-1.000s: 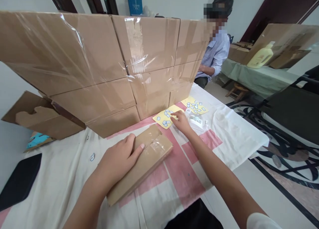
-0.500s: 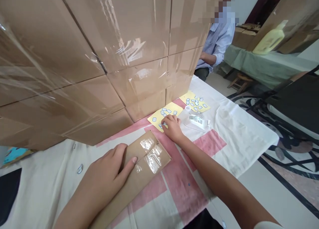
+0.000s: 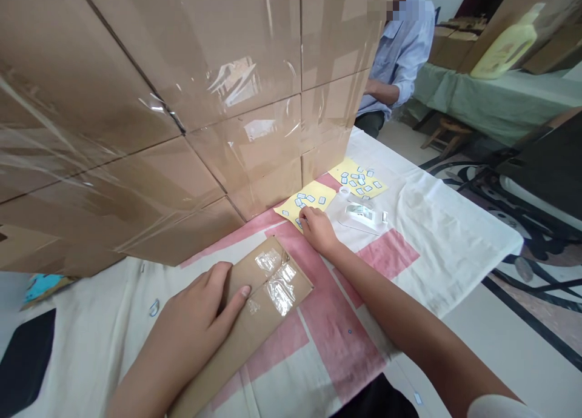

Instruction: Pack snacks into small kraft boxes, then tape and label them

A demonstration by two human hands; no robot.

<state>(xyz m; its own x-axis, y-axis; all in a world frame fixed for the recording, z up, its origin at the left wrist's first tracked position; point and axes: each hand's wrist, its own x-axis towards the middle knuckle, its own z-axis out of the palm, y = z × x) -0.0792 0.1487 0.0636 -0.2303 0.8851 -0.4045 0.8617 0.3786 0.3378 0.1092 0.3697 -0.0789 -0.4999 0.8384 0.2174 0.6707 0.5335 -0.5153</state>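
My left hand [image 3: 195,321] lies along a long, flat cardboard box [image 3: 268,297], its thumb on the near face and its fingers over the far edge. Clear tape covers the box's far end. Beyond that end, my right hand [image 3: 318,229] rests at the front of a yellow sheet [image 3: 328,192] dotted with several small white stickers with blue borders. Its fingers are curled together; whatever they pinch is hidden. Just right of this hand is a white tape dispenser [image 3: 362,212]. Another yellow sheet [image 3: 339,168] with similar stickers lies farther back.
Stacked, taped cartons [image 3: 245,157] wall off the table's far left side. A person in a light blue shirt [image 3: 400,54] sits beyond them. A yellow jug [image 3: 507,48] stands on a green-covered table at right. A dark flat object [image 3: 30,357] lies at far left.
The view has shifted slightly. My right hand's fingers have drawn together and back a little at the sheet's front edge. My left hand stays on the box.
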